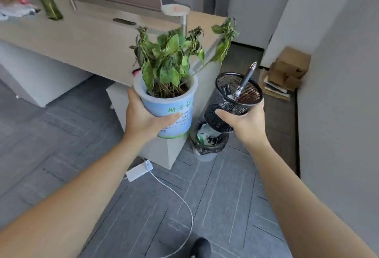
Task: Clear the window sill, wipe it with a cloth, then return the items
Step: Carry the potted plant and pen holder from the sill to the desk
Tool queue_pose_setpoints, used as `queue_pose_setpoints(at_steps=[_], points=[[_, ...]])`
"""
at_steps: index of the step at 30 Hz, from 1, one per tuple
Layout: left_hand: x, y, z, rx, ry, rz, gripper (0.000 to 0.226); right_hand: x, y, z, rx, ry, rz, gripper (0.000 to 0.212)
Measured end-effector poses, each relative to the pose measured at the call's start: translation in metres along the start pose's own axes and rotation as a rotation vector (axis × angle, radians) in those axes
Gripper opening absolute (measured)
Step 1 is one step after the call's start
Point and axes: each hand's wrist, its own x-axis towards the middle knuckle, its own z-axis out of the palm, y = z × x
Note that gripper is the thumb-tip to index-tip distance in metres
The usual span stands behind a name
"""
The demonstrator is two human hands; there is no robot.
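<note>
Above the grey floor (215, 206), the left hand (143, 121) is gripping a blue pot (174, 112) with a wilting plant (170, 62), thumb across its front. Just beside it, the right hand (246, 122) is clasping a black mesh cup (231, 101), tilted, with a pen (245, 82) leaning inside. Below them a bin (209, 147) is standing against a desk (82, 38).

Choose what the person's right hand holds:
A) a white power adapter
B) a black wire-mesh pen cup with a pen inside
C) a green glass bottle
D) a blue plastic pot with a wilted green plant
B: the right hand grips the black wire-mesh pen cup; the left hand holds the blue plastic plant pot.
</note>
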Motion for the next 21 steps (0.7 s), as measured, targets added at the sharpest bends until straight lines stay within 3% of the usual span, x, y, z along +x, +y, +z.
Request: queue_pose_setpoints(at_steps=[5,10,16,21], points=[[0.070,-0.045,-0.033,0.062,0.134,-0.035,0.097,0.073,0.002,0.079,0.022,-0.109,-0.009,0.076],[0.134,-0.082,-0.062,0.088,0.240,-0.093,0.102,0.138,0.005,0.152,0.028,-0.205,-0.017,0.068],[0.224,-0.149,-0.104,0.091,0.254,-0.119,0.098,0.206,0.020,0.254,0.028,-0.252,0.008,0.071],[0.306,-0.229,-0.133,0.087,0.165,-0.143,0.095,0.254,0.045,0.349,0.011,-0.212,0.097,0.077]])
